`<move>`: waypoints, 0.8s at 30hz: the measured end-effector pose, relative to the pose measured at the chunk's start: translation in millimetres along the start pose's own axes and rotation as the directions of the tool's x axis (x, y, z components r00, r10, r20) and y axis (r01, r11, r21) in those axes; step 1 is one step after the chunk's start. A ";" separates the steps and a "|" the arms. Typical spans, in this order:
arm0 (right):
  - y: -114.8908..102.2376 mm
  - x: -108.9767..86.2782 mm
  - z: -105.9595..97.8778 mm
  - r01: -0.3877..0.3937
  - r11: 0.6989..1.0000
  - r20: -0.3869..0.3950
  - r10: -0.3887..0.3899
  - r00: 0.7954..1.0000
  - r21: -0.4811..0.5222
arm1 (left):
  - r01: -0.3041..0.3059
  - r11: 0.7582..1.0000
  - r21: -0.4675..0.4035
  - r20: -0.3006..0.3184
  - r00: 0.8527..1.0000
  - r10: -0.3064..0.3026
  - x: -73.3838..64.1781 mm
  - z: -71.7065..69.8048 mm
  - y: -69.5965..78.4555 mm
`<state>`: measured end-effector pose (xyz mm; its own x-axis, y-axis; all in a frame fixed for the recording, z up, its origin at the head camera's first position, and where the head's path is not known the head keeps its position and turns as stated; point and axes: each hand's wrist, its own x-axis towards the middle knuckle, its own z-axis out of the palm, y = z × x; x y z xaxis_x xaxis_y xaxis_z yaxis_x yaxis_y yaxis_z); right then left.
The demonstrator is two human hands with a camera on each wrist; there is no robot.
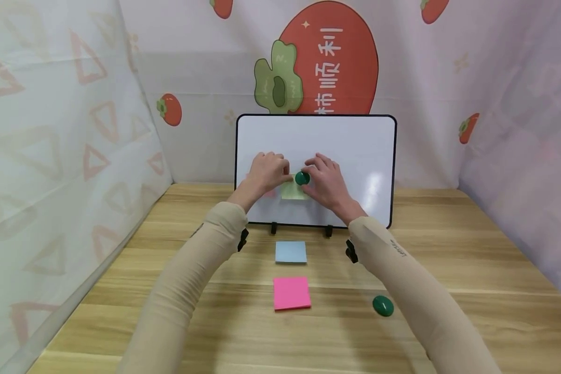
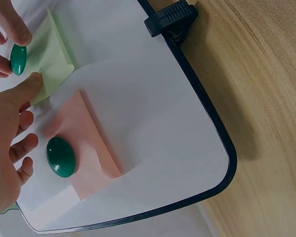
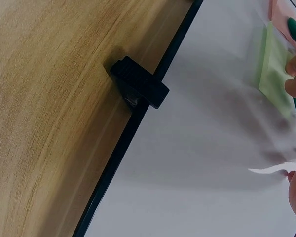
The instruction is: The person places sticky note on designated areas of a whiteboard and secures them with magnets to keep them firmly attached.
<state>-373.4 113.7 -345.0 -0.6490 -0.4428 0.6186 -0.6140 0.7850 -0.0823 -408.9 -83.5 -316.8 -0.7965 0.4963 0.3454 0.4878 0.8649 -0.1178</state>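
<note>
A pale green sticky note [image 1: 292,193] lies against the upright whiteboard [image 1: 355,137]. My left hand [image 1: 267,172] holds its upper left corner, the thumb [image 2: 33,85] on the paper and the other fingers curled. At the note's upper part, my right hand [image 1: 328,182] pinches a glossy green oval magnet [image 1: 302,178] between thumb and fingers. In the left wrist view a salmon-pink sticky note [image 2: 91,148] is on the board beside the green one, under a second green magnet [image 2: 60,157]. The left forearm and hand mostly cover that pink note in the head view.
Black clip feet [image 1: 329,231] support the board's lower edge on the wooden table [image 1: 439,291]. In front of it lie a blue sticky note pad [image 1: 291,252], a bright pink pad [image 1: 292,293] and another green magnet [image 1: 383,306]. Printed cloth [image 1: 205,140] hangs behind and at both sides.
</note>
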 end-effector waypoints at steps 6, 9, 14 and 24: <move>-1.4 4.1 5.3 -0.010 0.998 -0.015 0.009 1.000 -0.061 | -0.007 1.000 0.003 -0.032 0.999 0.007 0.6 2.9 -1.3; -3.4 7.9 6.3 -0.007 0.997 -0.020 0.006 1.000 -0.081 | -0.004 1.000 0.005 -0.040 0.999 0.004 0.4 3.8 -1.9; -4.9 12.0 7.5 -0.025 0.994 -0.003 0.025 1.000 -0.109 | 0.001 1.000 0.003 -0.045 0.999 0.000 0.1 3.6 -1.2; -6.1 12.2 11.6 -0.029 0.986 0.005 0.031 1.000 -0.167 | 0.005 1.000 0.009 -0.048 0.999 -0.005 -1.2 2.9 -1.4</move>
<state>-382.8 98.5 -345.9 -0.6697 -0.4206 0.6120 -0.5112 0.8589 0.0309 -409.7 -85.1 -319.7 -0.7809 0.4879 0.3902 0.4802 0.8683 -0.1245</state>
